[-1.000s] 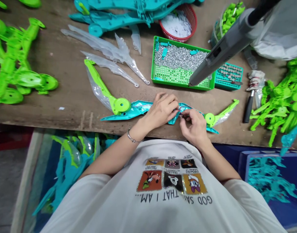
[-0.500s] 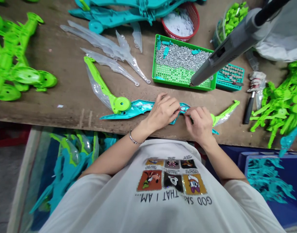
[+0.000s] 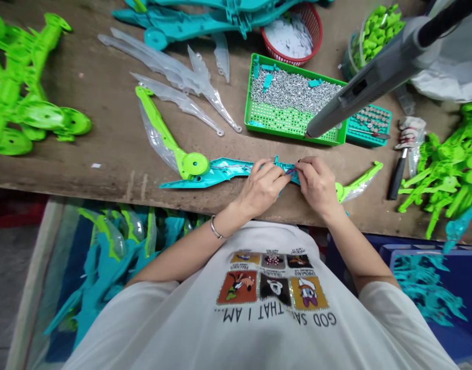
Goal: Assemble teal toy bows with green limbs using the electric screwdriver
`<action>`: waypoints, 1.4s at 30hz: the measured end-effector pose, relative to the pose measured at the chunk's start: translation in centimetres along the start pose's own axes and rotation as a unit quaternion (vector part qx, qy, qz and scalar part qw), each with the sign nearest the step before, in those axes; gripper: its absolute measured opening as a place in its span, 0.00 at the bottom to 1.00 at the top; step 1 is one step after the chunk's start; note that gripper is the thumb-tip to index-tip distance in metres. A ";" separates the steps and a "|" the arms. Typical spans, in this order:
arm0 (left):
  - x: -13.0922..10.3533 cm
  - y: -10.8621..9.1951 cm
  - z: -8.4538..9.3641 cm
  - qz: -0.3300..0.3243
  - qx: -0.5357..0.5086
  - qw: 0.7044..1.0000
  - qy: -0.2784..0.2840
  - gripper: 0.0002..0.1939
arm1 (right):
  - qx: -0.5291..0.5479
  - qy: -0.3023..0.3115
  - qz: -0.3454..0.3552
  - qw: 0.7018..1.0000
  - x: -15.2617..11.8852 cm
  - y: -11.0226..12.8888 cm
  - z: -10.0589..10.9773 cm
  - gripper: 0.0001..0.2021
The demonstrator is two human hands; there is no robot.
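A long teal plastic shell [image 3: 216, 173] lies along the table's near edge, its hollow side up, with thin wire running inside. A lime-green arm with a clear blade [image 3: 170, 140] joins its left end, and a similar green arm [image 3: 361, 182] extends at the right. My left hand [image 3: 262, 186] rests over the shell's middle, fingers closed at thin reddish and bluish wires [image 3: 291, 171]. Opposite it, my right hand [image 3: 318, 184] pinches at the same wires. The fingers hide part of the wires and the shell beneath.
A grey tool [image 3: 347, 97] hangs over a green tray of screws [image 3: 255, 121]. Behind are clear blades [image 3: 174, 97], teal shells [image 3: 197, 31] and a red basket [image 3: 316, 38]. Green parts [image 3: 31, 108] lie left; a hammer [image 3: 397, 174] lies right. Bins [image 3: 386, 252] stand below the edge.
My right fingertips have moved slightly away from my body, while my left hand has come slightly nearer. A small teal piece now shows beyond my left fingers. The view has shifted slightly.
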State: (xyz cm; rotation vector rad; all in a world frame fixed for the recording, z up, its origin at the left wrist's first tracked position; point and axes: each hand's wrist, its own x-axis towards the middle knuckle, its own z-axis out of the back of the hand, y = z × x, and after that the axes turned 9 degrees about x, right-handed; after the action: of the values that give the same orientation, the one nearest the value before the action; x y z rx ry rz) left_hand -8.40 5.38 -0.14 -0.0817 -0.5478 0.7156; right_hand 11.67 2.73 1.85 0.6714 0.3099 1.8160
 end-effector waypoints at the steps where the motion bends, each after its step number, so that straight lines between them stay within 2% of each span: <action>1: 0.0 0.0 0.1 -0.001 0.000 1.000 0.010 0.13 | 0.003 0.007 0.010 1.000 0.0 -0.2 0.1 0.11; 6: 0.0 -0.1 1.4 -0.010 0.003 0.998 0.061 0.14 | 0.028 0.023 0.065 0.997 0.4 -0.8 0.4 0.10; 9: -0.1 0.0 2.2 0.005 -0.017 0.995 0.101 0.17 | 0.068 0.031 0.062 0.995 0.7 -1.0 0.6 0.11; 13: -0.6 0.1 2.5 0.014 -0.047 0.991 0.126 0.24 | 0.072 0.007 0.061 0.996 0.9 -1.3 0.6 0.07; 16: -0.9 0.2 2.3 0.020 -0.053 0.990 0.126 0.25 | 0.059 0.003 0.058 0.997 1.1 -1.6 0.5 0.05; 23: -1.0 0.8 1.8 0.003 -0.035 0.990 0.135 0.31 | 0.031 0.064 0.083 0.994 1.9 -2.0 1.0 0.04; 29: -1.1 1.0 1.8 0.000 -0.033 0.990 0.138 0.35 | -0.001 0.102 0.098 0.990 2.2 -1.1 1.6 0.03; 33: -1.2 1.1 1.6 -0.003 -0.032 0.991 0.128 0.35 | -0.013 0.141 0.074 0.987 3.0 -0.3 2.2 0.05; 36: -1.2 1.3 1.4 -0.004 -0.035 0.992 0.122 0.35 | 0.023 0.158 0.057 0.986 3.3 -0.4 2.4 0.08; 39: -1.2 1.3 1.4 0.000 -0.042 0.991 0.123 0.34 | 0.079 0.153 0.040 0.984 3.3 -1.0 2.3 0.15; 42: -1.1 1.2 1.5 0.006 -0.047 0.990 0.131 0.34 | 0.090 0.123 0.034 0.988 3.0 -1.5 1.9 0.14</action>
State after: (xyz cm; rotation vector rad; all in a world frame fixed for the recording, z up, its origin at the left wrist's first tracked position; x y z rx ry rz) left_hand -10.58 5.42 0.29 -0.2624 -0.3289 0.6779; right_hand 13.36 5.80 3.49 0.5858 0.6284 1.9553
